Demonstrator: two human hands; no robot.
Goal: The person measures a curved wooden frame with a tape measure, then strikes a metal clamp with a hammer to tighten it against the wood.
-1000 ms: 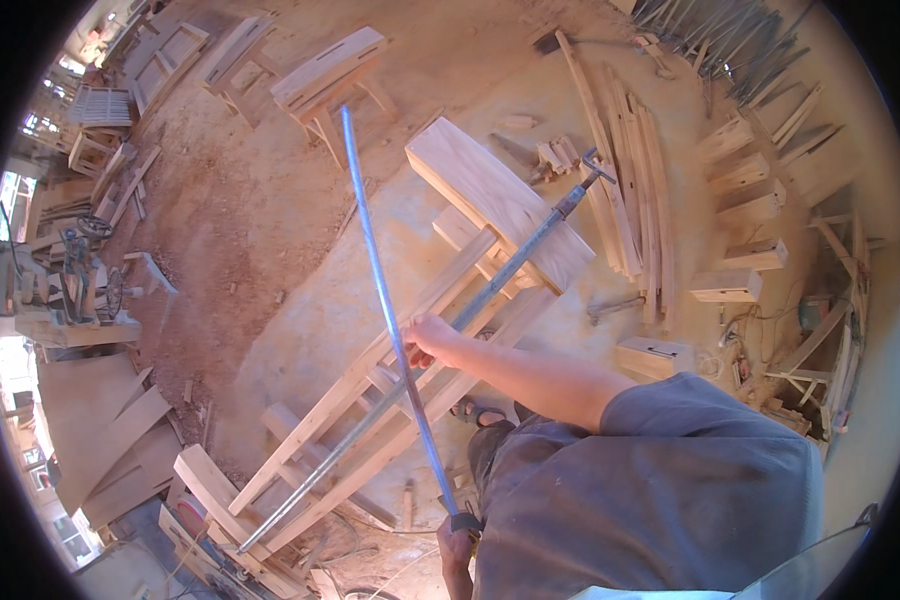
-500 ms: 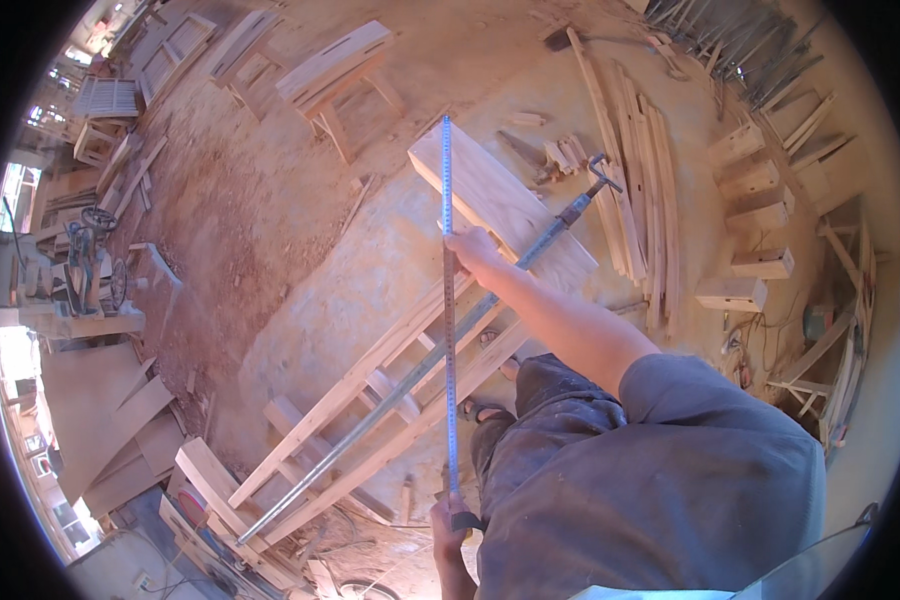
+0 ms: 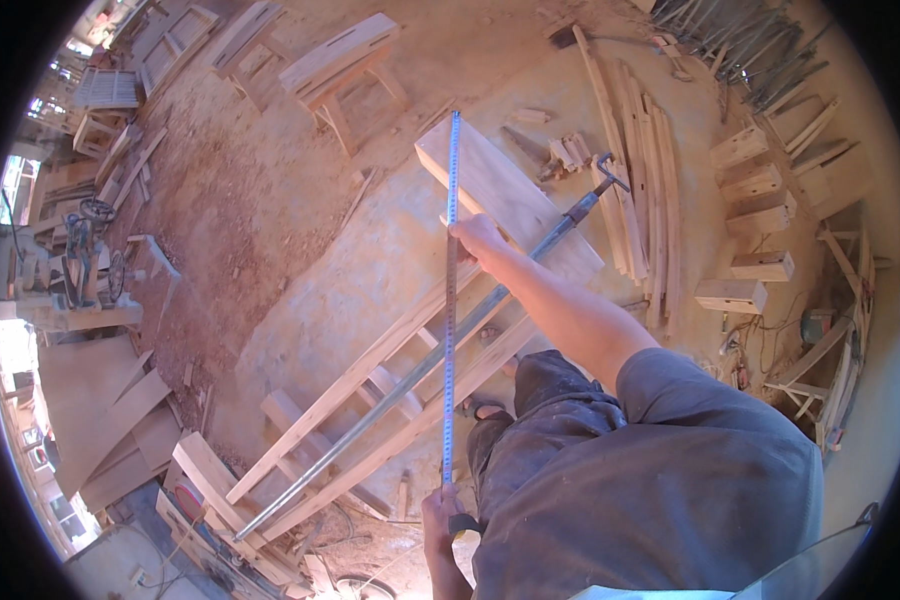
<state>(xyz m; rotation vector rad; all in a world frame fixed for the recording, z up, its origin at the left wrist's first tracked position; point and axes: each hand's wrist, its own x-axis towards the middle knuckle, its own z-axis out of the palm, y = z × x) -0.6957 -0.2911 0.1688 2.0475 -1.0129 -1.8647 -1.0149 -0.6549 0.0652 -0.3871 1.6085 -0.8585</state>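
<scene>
Carefully holding a pulled-out steel tape measure (image 3: 450,370) straight above long wooden rails (image 3: 402,429) and a metal bar clamp (image 3: 562,228), with its free end near the upper-left corner of a thick timber block (image 3: 515,195); cannot tell whether touching. Pinching the blade partway along between thumb and fingers with the right hand (image 3: 478,240); closed around the dark case (image 3: 463,523) at the lower end with the left hand (image 3: 438,515), in a grip too hidden to read finger by finger. Likely light overall, springy along the blade, stiff enough to reach out unsupported yet prone to buckle or kink if pushed or twisted. Probably smooth, apt to slide through slack fingertips. Best gripped firmly by the case and steadied lightly at the blade's edges.
</scene>
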